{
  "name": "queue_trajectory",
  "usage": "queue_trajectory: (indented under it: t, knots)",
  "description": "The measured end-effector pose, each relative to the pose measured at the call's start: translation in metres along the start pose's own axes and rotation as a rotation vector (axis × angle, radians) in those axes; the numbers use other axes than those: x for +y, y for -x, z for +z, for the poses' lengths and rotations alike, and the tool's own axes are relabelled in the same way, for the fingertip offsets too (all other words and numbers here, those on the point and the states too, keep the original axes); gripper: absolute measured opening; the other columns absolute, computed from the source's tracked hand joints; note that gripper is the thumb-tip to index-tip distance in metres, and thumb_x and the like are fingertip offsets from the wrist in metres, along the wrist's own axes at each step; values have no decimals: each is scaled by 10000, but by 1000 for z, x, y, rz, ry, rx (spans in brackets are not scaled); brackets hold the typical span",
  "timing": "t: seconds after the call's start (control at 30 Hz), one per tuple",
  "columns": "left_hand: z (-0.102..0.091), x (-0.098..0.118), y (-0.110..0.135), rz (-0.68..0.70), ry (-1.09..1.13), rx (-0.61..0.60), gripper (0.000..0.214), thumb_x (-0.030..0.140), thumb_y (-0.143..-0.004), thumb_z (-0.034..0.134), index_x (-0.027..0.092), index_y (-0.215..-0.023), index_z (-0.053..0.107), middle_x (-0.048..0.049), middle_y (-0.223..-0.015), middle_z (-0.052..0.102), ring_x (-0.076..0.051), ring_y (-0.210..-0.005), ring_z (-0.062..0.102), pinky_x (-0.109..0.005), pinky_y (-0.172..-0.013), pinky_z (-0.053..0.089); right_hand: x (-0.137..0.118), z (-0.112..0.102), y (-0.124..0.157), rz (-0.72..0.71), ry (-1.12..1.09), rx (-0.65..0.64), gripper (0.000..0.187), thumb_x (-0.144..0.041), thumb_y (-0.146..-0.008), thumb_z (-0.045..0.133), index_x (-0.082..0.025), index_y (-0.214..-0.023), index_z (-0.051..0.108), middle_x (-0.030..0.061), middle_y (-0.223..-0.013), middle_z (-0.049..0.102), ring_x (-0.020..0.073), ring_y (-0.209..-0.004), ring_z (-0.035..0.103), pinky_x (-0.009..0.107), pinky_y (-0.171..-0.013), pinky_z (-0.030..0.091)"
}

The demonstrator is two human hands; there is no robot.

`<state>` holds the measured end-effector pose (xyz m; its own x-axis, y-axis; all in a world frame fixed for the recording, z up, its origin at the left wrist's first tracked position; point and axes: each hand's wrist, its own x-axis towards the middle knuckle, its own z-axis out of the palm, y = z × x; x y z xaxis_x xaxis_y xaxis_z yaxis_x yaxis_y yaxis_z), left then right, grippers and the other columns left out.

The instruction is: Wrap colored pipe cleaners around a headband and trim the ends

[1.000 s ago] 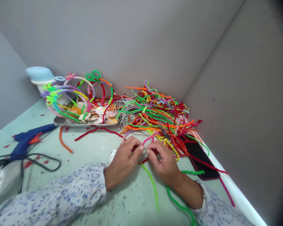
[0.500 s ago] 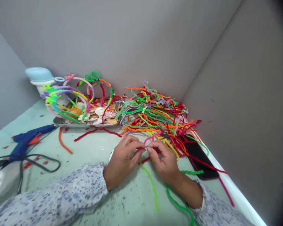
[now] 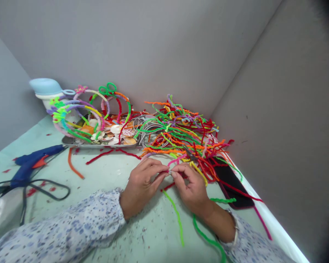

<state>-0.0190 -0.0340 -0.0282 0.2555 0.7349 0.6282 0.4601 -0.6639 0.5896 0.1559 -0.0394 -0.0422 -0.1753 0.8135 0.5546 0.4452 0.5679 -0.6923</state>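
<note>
Over the middle of the table, my left hand (image 3: 144,183) and my right hand (image 3: 192,186) meet fingertip to fingertip, each closed in a pinch. Between them shows a tiny pale bit, too small to name; most of what they hold is hidden by the fingers. A pink pipe cleaner (image 3: 176,160) curves just beyond the fingertips. Below the hands lies a light green pipe cleaner (image 3: 177,215). A darker green pipe cleaner (image 3: 208,238) runs under my right wrist, and a short red piece (image 3: 168,186) lies between the hands.
A pile of coloured pipe cleaners (image 3: 181,128) and wire hoops (image 3: 150,133) lies behind my hands, with scissors (image 3: 190,153). Decorated headbands (image 3: 91,109) rest on a metal tray (image 3: 104,146) of shells. A blue glue gun (image 3: 30,164) lies left, a phone (image 3: 235,188) right.
Almost nothing differs. My left hand has shifted very slightly, and a pale edge beside it is now less visible. Both hands keep their pinch.
</note>
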Motion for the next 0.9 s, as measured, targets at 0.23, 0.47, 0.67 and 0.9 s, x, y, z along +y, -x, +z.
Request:
queue_trajectory:
  t: [0.23, 0.47, 0.67, 0.9]
  knots:
    - [1, -2, 2, 10, 14, -1, 146, 198, -857, 620, 209, -986, 687, -50, -878, 664, -160, -826, 616, -320, -797, 515, 0, -1, 0, -25, 12, 12, 74, -184, -890, 532, -218, -895, 598, 25, -814, 629, 171, -752, 590, 299, -683, 473]
    - [2, -3, 4, -15, 38, -20, 163, 183, -864, 607, 221, -1001, 686, -43, -877, 634, -152, -835, 597, -292, -765, 506, -2, 0, -2, -63, 13, 16, 106, -157, -886, 549, -223, -925, 622, 26, -843, 654, 169, -785, 608, 300, -712, 482]
    - [2, -2, 4, -69, 26, -55, 121, 174, -875, 576, 190, -962, 659, -50, -899, 618, -166, -868, 583, -308, -797, 482, -3, -1, -3, -89, 21, 22, 135, -140, -873, 577, -225, -944, 655, 29, -851, 657, 169, -795, 611, 306, -725, 486]
    - [0, 3, 2, -116, 26, -86, 68, 178, -899, 528, 175, -903, 595, -46, -891, 598, -181, -888, 555, -326, -831, 442, -3, 1, -3, -87, 36, 36, 109, -145, -866, 588, -218, -930, 640, 28, -844, 632, 170, -796, 590, 303, -713, 476]
